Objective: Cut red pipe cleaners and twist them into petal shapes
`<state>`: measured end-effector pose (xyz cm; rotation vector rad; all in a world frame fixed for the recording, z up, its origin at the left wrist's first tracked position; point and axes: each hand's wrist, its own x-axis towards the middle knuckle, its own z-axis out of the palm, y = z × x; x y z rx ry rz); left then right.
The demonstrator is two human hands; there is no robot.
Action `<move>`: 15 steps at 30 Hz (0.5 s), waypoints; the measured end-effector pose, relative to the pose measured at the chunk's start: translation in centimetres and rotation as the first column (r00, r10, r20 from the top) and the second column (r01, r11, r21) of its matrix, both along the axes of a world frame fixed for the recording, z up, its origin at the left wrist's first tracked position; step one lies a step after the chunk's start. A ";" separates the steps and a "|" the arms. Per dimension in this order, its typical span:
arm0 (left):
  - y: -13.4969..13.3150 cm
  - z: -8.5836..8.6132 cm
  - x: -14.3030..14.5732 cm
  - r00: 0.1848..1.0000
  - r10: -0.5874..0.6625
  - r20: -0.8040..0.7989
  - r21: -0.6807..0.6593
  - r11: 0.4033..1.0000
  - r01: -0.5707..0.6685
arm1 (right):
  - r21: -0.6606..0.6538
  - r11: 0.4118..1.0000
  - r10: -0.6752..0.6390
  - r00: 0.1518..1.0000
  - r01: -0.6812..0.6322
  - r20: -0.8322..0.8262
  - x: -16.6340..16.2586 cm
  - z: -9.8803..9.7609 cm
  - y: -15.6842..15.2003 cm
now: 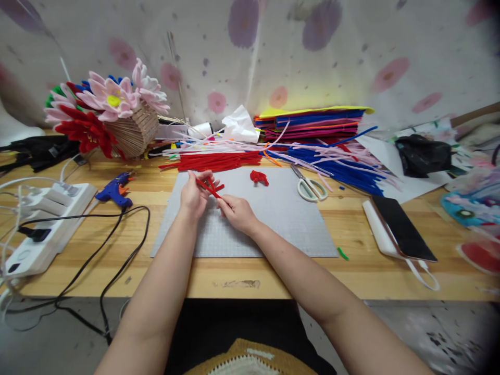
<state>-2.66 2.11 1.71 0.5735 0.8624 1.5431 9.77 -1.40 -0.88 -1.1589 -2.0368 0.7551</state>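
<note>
Over the grey cutting mat (250, 234), both hands hold red pipe cleaners (211, 188) that cross each other. My left hand (194, 195) is closed around one end, its fingers partly hidden behind the red strands. With thumb and forefinger, my right hand (237, 212) pinches the lower right part of them. A small curled red pipe cleaner piece (259, 178) lies on the mat's far half. Just behind the mat is a bundle of straight red pipe cleaners (222, 161).
Scissors (308, 188) lie at the mat's right corner, beside blue pipe cleaners (351, 169). Farther right is a phone (404, 226). At left are a blue glue gun (115, 191), a power strip (50, 224) with trailing cables, and a basket (135, 127) of fuzzy flowers.
</note>
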 end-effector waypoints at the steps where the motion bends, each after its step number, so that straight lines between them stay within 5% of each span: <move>1: 0.0 0.1 -0.2 0.998 -0.034 0.054 -0.003 0.999 0.034 | -0.065 0.998 0.013 0.999 -0.016 -0.039 -0.2 -0.3 0.1; 4: 0.3 0.4 -0.6 0.974 -0.086 0.207 0.028 0.996 0.082 | -0.182 0.983 0.016 0.997 -0.030 -0.082 -0.8 -1.1 0.7; 8: 1.4 0.7 -0.5 0.935 -0.143 0.324 0.038 0.990 0.138 | -0.179 0.982 -0.062 0.997 0.055 -0.037 -1.7 -1.1 1.3; 15: 2.4 1.7 0.7 0.932 -0.152 0.328 -0.063 0.981 0.182 | -0.258 0.936 -0.270 0.958 0.238 -0.095 -2.6 -0.1 2.3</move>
